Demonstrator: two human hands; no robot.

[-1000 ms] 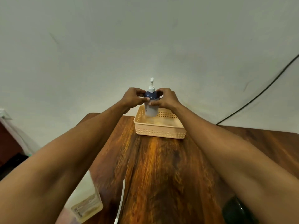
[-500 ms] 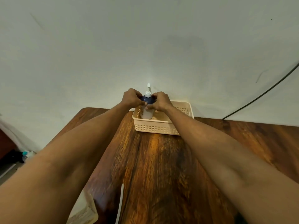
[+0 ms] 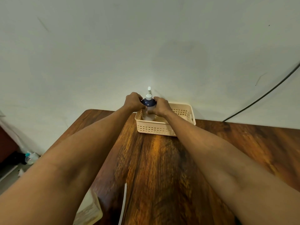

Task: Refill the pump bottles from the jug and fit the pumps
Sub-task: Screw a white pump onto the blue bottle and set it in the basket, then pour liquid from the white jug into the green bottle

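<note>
Step in hand: prob. parking a finished bottle in the basket; refill + pump fit look done for this one.
Bottle: pump bottle point(image 3: 148, 115), upright, pale lower body w/ dark blue shoulder, sits inside the basket's left rear corner. Base hidden by the basket wall, so can't tell if it's fully set down or a touch above the floor.
Pump: white pump point(image 3: 148, 93) is on the neck, standing straight, nozzle end up near the wall. Looks seated; thread not visible.
L hand: left hand point(image 3: 133, 102) curled round the blue shoulder from the left side, holding the bottle.
R hand: right hand point(image 3: 161, 106) curled round the same shoulder from the right, thumb on the near side; also holding it. Fingertips on the far side hidden.
Basket: cream slotted basket point(image 3: 162, 129) at the far edge of the wood table point(image 3: 162, 168), hard by the wall. Nothing else visible in it; right part partly hidden by the forearm.
Jug: pale jug point(image 3: 88, 208) w/ label, near left table edge, mostly cut off by the left arm; well apart from the basket.
Next move needs: make sure the base is flat on the basket floor, then ease both grips off w/o tipping it; tall narrow shape could topple. Then back to the jug if more bottles remain; none in view.
</note>
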